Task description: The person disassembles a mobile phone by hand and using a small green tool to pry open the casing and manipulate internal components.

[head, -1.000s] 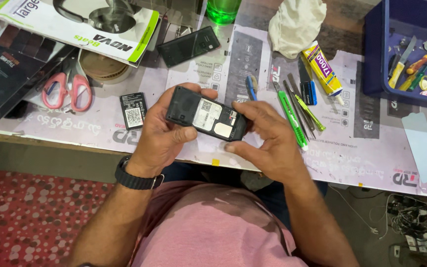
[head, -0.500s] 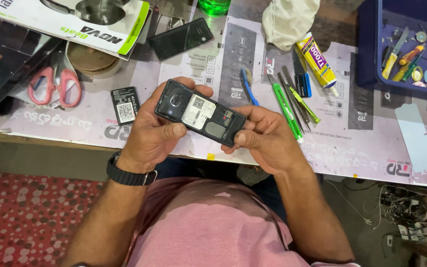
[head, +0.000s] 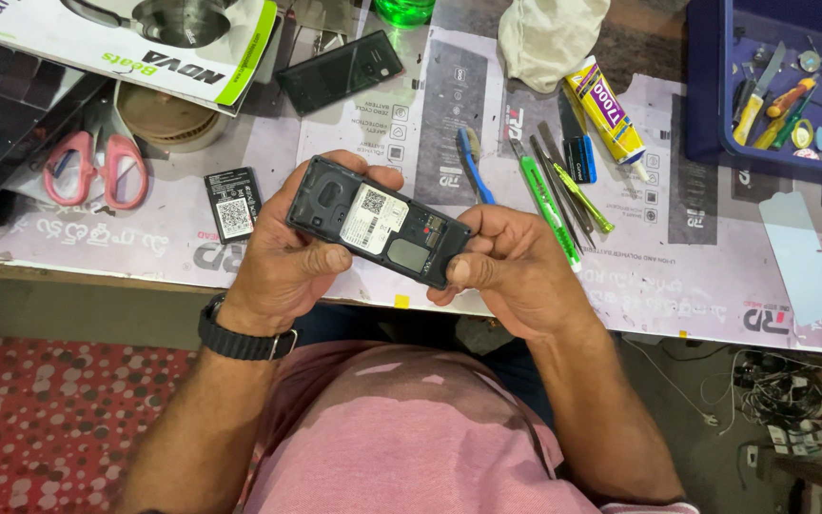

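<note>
While both hands grip the opened phone point(head: 380, 234) at the centre of the frame, over the near edge of the workbench point(head: 696, 276), the handling is best kept two-sided: support at each short end, thumbs kept off the exposed interior, and the body held level so nothing loose can drop toward the lap. The left hand point(head: 283, 262) wraps the phone's left end, fingers curled behind it and the thumb pressed along its lower edge; a dark wristwatch point(head: 240, 335) sits on that wrist. The right hand point(head: 516, 271) pinches the right end, thumb tip on the lower right corner and fingers closed behind. The phone is a small dark bar-type handset, back cover off and battery bay empty, tilted down to the right; a white label with a square code sits in the bay, a grey oval recess lies right of it, and a small red spot shows near the right end. Just left of the left hand, a black battery point(head: 233, 203) with a white code label lies flat on the mat. Right of the hands lie a blue brush point(head: 473, 167), a green-handled tool point(head: 546, 200) and a yellow glue tube point(head: 606, 112). Farther left sit pink-handled scissors point(head: 97, 169); a dark smartphone point(head: 339, 70) lies at upper centre, and a blue tray point(head: 706, 105) of small tools occupies the upper right.
</note>
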